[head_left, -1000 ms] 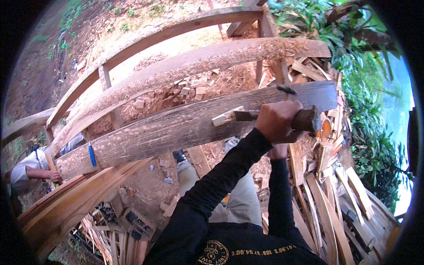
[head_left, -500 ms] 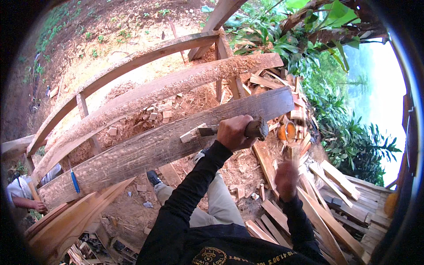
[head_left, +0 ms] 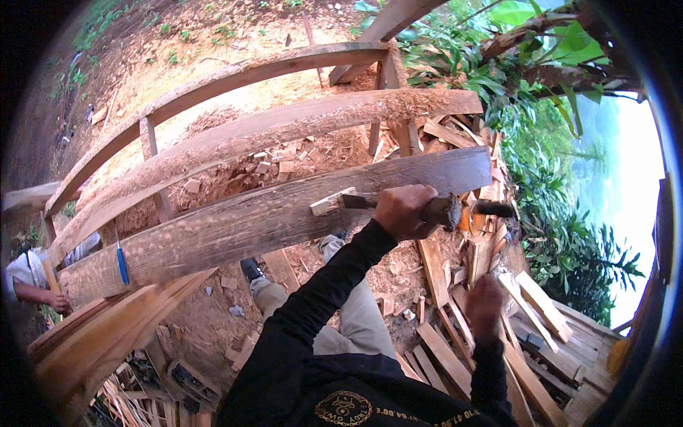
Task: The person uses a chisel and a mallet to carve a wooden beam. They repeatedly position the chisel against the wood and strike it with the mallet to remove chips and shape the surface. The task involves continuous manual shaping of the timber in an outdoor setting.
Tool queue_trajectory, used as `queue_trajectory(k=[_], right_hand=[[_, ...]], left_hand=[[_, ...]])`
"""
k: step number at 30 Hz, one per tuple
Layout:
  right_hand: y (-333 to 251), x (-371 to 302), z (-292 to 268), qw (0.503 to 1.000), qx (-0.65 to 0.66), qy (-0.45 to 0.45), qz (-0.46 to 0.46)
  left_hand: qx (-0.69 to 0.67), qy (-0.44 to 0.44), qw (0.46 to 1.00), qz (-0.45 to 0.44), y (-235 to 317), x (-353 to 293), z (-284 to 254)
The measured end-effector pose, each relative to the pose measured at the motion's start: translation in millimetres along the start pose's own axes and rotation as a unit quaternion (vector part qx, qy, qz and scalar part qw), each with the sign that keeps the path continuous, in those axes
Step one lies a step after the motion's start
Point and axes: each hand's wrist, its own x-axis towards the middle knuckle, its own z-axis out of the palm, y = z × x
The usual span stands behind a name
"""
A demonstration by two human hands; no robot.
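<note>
Near the right end of the hewn log (head_left: 270,213), the left hand (head_left: 402,211) is closed around the handle of an adze-like tool (head_left: 427,208), its blade against a pale chip. Since a second ago the right hand (head_left: 486,307) has let go and hangs low over the offcut boards (head_left: 526,313), seemingly holding nothing, so the tool is now worked one-handed.

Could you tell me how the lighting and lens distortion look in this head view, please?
Head view: soft daylight, no hard shadows; the sky at right is blown out white; the straight plank and log bow with the fisheye; the corners are black; the left hand on the tool handle is sharp, the right hand slightly soft.
</note>
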Motion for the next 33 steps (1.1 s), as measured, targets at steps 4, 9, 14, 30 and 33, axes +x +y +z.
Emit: queue_trajectory(k=[4,9,14,30,33], right_hand=[[-102.0,52.8,-86.7,0.767,0.602,0.177,0.131],[1.2,-11.3,2.3,0.884,0.372,-0.067,0.274],[-62.2,29.4,-77.7,0.872,0.468,0.053,0.136],[-41.2,38.9,156.8,0.777,0.575,-0.039,0.251],[-62.9,117.4,252.7,0.610,0.662,0.279,0.334]], left_hand=[[0.002,0.005,1.000,0.001,-3.7,-6.3,1.6],[0.002,-0.003,1.000,0.018,-2.5,-2.4,10.3],[0.004,-0.001,1.000,0.001,-5.3,-10.7,1.0],[0.010,-0.003,1.000,0.020,0.3,-15.8,6.6],[0.002,-0.007,0.998,0.060,3.6,-24.5,-6.6]])
